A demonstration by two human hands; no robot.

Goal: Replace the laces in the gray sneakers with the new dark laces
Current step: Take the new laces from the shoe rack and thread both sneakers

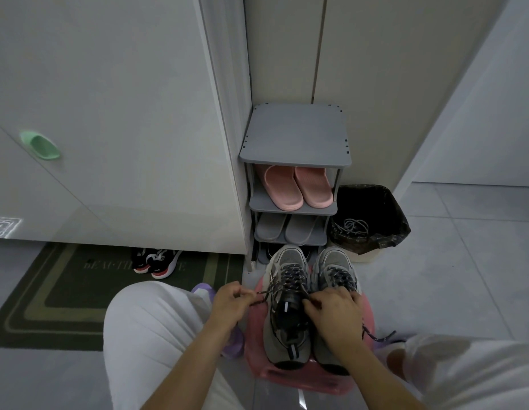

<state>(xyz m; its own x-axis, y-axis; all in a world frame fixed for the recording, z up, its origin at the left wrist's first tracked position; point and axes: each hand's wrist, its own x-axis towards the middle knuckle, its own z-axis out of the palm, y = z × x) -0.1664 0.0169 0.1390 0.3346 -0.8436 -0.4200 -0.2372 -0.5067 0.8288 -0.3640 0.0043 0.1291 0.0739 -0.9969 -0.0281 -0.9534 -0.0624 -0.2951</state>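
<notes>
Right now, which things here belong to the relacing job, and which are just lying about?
Job: gray mesh sneakers; dark speckled laces, pinched by left hand and right hand; pink plastic stool under the sneakers.
Lying about: pink rubber slippers and gray slippers on the gray shoe rack; black-and-red trainers on the green doormat; black-lined bin.

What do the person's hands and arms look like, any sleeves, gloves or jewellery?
Both are bare: the left hand and right hand wear no gloves, and no rings, watch or sleeves are visible on the arms. The legs are covered by white clothing.
</notes>
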